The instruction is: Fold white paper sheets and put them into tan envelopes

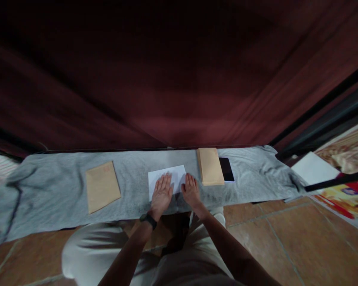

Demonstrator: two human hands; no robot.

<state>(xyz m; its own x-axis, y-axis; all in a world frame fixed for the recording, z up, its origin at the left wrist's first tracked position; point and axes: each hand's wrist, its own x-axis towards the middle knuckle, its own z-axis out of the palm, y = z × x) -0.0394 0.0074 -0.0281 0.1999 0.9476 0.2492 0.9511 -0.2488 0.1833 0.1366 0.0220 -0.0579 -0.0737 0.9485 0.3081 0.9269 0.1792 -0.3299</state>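
Observation:
A white sheet of paper (170, 175) lies on a grey cloth (59, 190) spread over the floor. My left hand (161, 194) rests flat on the sheet's near half, fingers stretched out, a dark band on its wrist. My right hand (191, 190) lies flat at the sheet's right edge, fingers together and extended. Neither hand holds anything. A brown envelope (102, 186) lies to the left on the cloth. A stack of brown envelopes (210, 166) sits to the right, next to a dark phone (226, 169).
A dark red curtain (179, 79) hangs behind the cloth. My knees in light trousers (89, 250) rest on the brown tiled floor (286, 242). At right lie a white sheet (314, 167), a colourful printed mat (346, 200) and a dark metal frame (331, 115).

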